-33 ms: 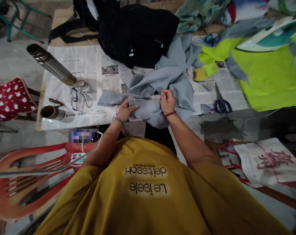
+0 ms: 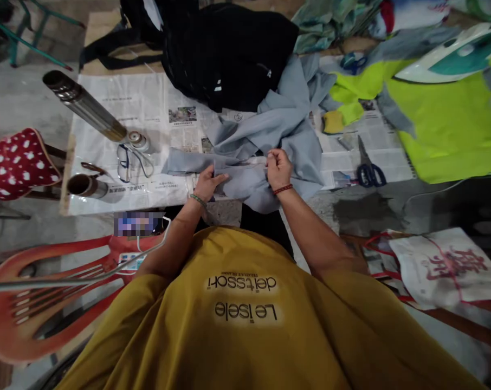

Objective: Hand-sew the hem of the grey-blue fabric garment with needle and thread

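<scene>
A length of grey cloth lies bunched and folded across the front of the table, partly hanging over its edge. My left hand grips it near the left part, thumb stretched along the top and index finger at the upper edge. My right hand, with a red beaded bracelet, is closed in a pinch over the same cloth. What sits between those fingertips is too small to make out. Scissors with dark blue handles rest to the right of my right hand.
Newspaper covers the table. On the left stand a steel thermos, an open cup and eyeglasses. Behind the cloth sits a black backpack. An iron rests on a yellow-green garment at right.
</scene>
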The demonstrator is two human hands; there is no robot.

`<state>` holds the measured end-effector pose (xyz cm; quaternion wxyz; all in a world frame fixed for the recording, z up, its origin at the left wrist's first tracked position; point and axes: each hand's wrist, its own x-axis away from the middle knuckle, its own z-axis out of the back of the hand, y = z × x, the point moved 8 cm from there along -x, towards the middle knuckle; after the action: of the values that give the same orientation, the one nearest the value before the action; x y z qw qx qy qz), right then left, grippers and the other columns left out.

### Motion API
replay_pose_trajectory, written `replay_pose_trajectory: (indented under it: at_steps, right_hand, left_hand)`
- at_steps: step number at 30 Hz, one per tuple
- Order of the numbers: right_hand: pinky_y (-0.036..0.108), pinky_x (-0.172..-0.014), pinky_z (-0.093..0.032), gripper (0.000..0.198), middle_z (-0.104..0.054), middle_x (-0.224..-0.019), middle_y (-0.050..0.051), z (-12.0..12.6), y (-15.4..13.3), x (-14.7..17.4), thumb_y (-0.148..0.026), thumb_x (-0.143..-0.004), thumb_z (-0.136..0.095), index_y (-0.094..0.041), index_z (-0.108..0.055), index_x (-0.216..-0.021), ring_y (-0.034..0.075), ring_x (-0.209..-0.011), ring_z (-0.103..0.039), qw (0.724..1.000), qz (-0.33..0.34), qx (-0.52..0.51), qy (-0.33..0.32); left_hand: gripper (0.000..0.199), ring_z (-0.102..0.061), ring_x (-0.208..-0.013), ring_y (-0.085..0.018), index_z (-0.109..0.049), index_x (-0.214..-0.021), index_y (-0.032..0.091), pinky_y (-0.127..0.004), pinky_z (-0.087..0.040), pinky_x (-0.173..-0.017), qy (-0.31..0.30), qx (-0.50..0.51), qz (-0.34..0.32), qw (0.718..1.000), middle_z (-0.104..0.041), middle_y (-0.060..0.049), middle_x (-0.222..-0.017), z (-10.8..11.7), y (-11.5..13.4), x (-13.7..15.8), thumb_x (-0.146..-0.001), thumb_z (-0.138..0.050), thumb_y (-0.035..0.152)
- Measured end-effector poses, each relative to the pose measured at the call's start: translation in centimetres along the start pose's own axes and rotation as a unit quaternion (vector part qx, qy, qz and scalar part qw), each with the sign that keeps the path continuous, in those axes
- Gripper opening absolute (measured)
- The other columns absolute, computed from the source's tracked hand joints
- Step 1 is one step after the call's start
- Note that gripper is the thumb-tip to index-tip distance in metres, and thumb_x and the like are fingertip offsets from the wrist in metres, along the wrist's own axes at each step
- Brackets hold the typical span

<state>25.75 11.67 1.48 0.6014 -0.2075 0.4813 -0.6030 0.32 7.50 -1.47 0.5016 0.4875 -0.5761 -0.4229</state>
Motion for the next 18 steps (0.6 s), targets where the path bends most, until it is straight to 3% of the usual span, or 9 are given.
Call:
replay_pose_trajectory:
  at_steps: [3, 8, 12, 15, 18]
  right_hand:
    - [0.037, -0.074, -0.057, 0.051, -0.066, -0.073, 0.000, -0.5, 1.0, 0.3, -0.067, -0.102, -0.034, -0.025, -0.062, -0.100, 0.018, -0.073, -0.065, 1.000, -0.012, -0.008, -0.013]
    - [0.033, -0.069, -0.055, 0.046, -0.061, -0.069, -0.001, 1.3, -0.6, -1.1, -0.066, -0.100, -0.043, -0.023, -0.059, -0.096, 0.015, -0.066, -0.062, 0.997, -0.036, -0.072, 0.022]
    - [0.024, -0.046, -0.041, 0.036, -0.055, -0.062, -0.006, 5.0, -3.1, -2.1, -0.062, -0.095, -0.058, -0.026, -0.057, -0.093, 0.009, -0.048, -0.047, 0.975, -0.035, -0.206, 0.072]
    - [0.020, -0.034, -0.027, 0.024, -0.052, -0.055, -0.009, 9.1, -6.5, -2.5, -0.047, -0.087, -0.069, -0.026, -0.058, -0.086, 0.006, -0.037, -0.039, 0.937, 0.020, -0.323, 0.134]
    - [0.020, -0.031, -0.023, 0.012, -0.053, -0.052, -0.010, 13.3, -11.0, -2.3, -0.034, -0.084, -0.069, -0.025, -0.060, -0.084, 0.007, -0.033, -0.040, 0.905, 0.078, -0.391, 0.152]
  left_hand:
    - [0.041, -0.059, -0.067, -0.012, -0.068, -0.080, 0.014, -0.025, -0.049, -0.064, 0.002, 0.002, 0.029, 1.000, -0.066, 0.001, -0.073, -0.3, -0.2, 0.4, -0.061, -0.087, 0.045]
    - [0.038, -0.055, -0.066, -0.010, -0.067, -0.076, 0.014, -0.022, -0.047, -0.065, 0.013, 0.024, 0.009, 1.000, -0.064, 0.003, -0.070, -0.4, 0.7, 0.1, -0.061, -0.088, 0.043]
    - [0.036, -0.052, -0.066, -0.009, -0.066, -0.076, 0.016, -0.021, -0.044, -0.064, 0.023, 0.030, 0.000, 0.999, -0.062, 0.004, -0.071, -0.1, 0.4, 0.2, -0.065, -0.087, 0.043]
    - [0.035, -0.051, -0.067, -0.009, -0.065, -0.074, 0.017, -0.022, -0.043, -0.064, 0.024, 0.032, 0.002, 0.999, -0.061, 0.004, -0.071, 0.0, 0.1, 0.2, -0.065, -0.087, 0.042]
    - [0.033, -0.051, -0.068, -0.010, -0.067, -0.076, 0.017, -0.022, -0.044, -0.065, 0.022, 0.030, 0.000, 0.999, -0.062, 0.003, -0.072, -0.1, 0.1, 0.1, -0.067, -0.086, 0.041]
